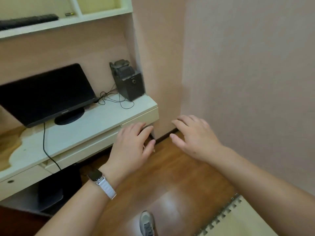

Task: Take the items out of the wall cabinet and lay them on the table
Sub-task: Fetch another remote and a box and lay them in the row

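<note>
Wall cabinet (pixel 68 25) shows only at 11 o'clock, its lowest open shelf cut off by the top edge of the view. On that shelf lies a long black item (pixel 29 22), blurred and perhaps a keyboard. Just to its right is a small battery-like thing (pixel 69 14). The compartment next along at 12 o'clock looks bare as far as it can be seen.

Below the cabinet, at 9 to 10 o'clock, the counter (pixel 102 120) carries a dark monitor (pixel 47 92), a black speaker (pixel 127 82) in the corner and loose cables (pixel 115 99). I see nothing on it that reads as lately set down from above.

Both hands hold nothing. The left hand (pixel 131 147), with a white-strapped watch (pixel 102 181) on its wrist, is spread with relaxed fingers at the counter's right corner. The right hand (pixel 192 135), at 2 o'clock from it, is likewise wide and hangs over the wooden floor (pixel 170 167). A spiral-bound pad (pixel 247 218) juts in at 5 o'clock; what it rests on is out of view.

By my reading the work is at or near its start: at least two things are left to lift down, and the hands must first rise to the shelf.
</note>
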`<state>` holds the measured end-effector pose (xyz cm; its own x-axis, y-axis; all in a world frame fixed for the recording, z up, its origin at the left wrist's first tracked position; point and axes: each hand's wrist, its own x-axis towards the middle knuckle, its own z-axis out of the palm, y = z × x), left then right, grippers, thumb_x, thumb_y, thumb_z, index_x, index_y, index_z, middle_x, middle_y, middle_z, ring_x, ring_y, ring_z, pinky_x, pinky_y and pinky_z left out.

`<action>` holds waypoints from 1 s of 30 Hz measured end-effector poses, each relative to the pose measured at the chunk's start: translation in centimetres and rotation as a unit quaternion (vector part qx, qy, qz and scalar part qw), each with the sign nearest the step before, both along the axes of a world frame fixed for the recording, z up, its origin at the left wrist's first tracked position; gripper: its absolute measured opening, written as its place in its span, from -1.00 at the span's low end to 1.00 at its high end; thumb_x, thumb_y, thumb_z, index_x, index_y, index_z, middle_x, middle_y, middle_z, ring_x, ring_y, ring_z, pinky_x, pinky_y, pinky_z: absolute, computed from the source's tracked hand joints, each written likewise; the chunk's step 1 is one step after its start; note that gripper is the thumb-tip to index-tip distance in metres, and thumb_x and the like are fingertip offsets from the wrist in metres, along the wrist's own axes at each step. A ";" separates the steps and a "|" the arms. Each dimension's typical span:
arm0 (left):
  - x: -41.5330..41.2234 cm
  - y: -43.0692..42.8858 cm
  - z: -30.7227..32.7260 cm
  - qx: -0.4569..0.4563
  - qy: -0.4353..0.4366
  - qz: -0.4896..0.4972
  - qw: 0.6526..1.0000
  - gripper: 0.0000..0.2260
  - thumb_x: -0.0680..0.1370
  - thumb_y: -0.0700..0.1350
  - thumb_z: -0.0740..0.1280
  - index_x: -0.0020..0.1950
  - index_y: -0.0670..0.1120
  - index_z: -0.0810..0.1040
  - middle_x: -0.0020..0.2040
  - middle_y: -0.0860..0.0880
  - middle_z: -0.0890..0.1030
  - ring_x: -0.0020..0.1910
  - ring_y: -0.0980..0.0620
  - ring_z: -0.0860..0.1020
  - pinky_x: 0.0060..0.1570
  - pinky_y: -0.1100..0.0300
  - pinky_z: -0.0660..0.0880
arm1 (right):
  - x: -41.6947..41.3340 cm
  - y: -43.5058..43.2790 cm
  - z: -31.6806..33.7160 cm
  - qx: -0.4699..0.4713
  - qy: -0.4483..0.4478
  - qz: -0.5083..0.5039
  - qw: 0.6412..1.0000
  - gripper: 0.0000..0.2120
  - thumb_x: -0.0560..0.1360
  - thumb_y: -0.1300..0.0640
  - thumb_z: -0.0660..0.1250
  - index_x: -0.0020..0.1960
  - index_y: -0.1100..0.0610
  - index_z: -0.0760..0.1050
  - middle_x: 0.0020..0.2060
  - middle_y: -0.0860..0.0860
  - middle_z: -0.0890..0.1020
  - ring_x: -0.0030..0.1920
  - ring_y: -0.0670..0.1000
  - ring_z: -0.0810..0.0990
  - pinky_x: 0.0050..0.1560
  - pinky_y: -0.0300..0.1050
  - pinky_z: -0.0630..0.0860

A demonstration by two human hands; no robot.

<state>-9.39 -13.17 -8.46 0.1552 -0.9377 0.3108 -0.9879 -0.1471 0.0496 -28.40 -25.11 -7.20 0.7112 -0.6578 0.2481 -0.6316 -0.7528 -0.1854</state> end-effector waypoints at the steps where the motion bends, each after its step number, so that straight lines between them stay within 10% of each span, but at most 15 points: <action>1: 1.4 -0.5 -0.2 -0.002 0.004 0.004 1.000 -0.61 0.58 0.12 0.20 0.35 0.01 0.48 0.32 -0.05 0.50 0.30 -0.08 0.42 0.28 -0.06 0.34 | 1.4 -0.7 -0.1 -0.004 0.005 0.006 1.000 -0.49 0.49 -0.19 0.09 0.27 0.07 0.52 0.20 0.03 0.58 0.20 0.13 0.51 0.15 0.06 0.44; 30: 35.6 -22.9 3.3 -0.081 0.000 0.009 0.997 -0.60 0.56 0.12 0.21 0.32 -0.01 0.53 0.29 -0.04 0.55 0.30 -0.08 0.47 0.27 -0.06 0.38 | 35.3 -23.2 6.0 -0.083 0.021 0.011 0.996 -0.46 0.53 -0.22 0.02 0.37 0.02 0.42 0.30 -0.01 0.50 0.30 0.07 0.41 0.23 0.03 0.35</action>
